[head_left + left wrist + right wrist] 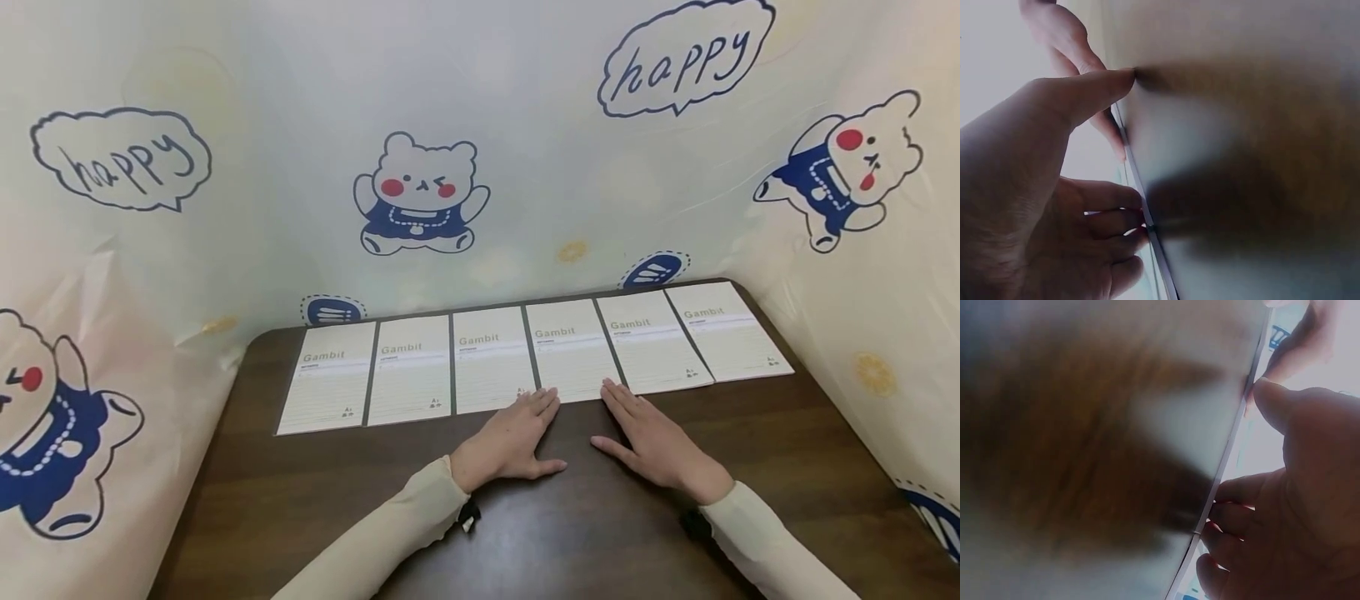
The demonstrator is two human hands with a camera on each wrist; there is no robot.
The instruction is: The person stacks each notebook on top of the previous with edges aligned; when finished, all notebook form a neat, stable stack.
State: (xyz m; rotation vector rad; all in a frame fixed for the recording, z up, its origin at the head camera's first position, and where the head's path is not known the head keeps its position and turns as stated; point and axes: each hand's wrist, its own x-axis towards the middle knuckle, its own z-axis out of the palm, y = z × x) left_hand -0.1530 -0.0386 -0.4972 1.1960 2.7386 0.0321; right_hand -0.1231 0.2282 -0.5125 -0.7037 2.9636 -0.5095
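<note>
Several white Gambit notebooks lie side by side in a row along the back of the dark wooden table (pixel 525 533). My left hand (pixel 510 440) has its fingers stretched out at the near edge of one notebook (pixel 491 358) and the corner of the notebook (pixel 572 354) to its right. The fingertips of my right hand (pixel 656 442) touch the near edge by that same notebook and its right-hand neighbour (pixel 654 346). Both thumbs are spread inward, apart from each other. In the left wrist view, the left fingers (pixel 1107 222) meet the thin notebook edge; neither hand grips anything.
Two more notebooks (pixel 326 379) (pixel 409 371) make up the left end of the row, and another notebook (pixel 727 333) lies at the right end. A pale curtain (pixel 525 167) printed with bears surrounds the table's back and sides. Dark straps sit at both wrists.
</note>
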